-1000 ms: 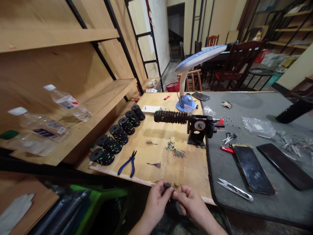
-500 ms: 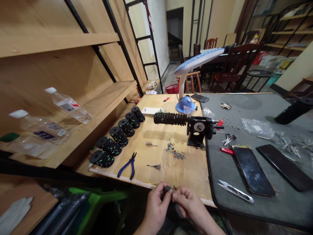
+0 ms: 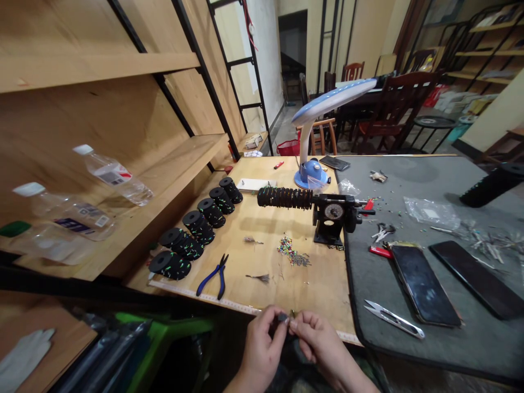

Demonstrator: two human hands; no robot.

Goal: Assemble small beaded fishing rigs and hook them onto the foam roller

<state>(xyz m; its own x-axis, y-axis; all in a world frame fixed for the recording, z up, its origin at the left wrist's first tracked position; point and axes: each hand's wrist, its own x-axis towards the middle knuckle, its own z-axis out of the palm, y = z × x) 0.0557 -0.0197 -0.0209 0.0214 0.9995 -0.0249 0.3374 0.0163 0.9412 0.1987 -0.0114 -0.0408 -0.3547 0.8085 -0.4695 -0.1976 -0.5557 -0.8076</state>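
Note:
At the table's front edge, my left hand (image 3: 262,341) is closed, pinching a small dark grey piece (image 3: 282,316) between thumb and forefinger. My right hand (image 3: 317,337) is closed close beside it, its fingertips pressed together on something too small to name. The fingertips of both hands nearly meet. Beyond them lie a heap of coloured beads (image 3: 285,245), small grey metal pieces (image 3: 302,260) and two little bundles of fine strands, one being the nearer bundle (image 3: 258,279). Blue-handled pliers (image 3: 213,278) rest open to the left.
A hand-cranked winder (image 3: 332,218) with a dial carries a wound black spool (image 3: 284,198). Several black foam spools (image 3: 198,226) line the left side. A blue-white lamp (image 3: 311,173) stands behind. On the grey mat (image 3: 380,207) lie thread snips (image 3: 393,319), phones (image 3: 426,284) and plastic bags.
Both hands stay almost in place, fingertips shifting slightly. The dark grey piece shows a little more between the left fingers. Nothing else on the table has moved.

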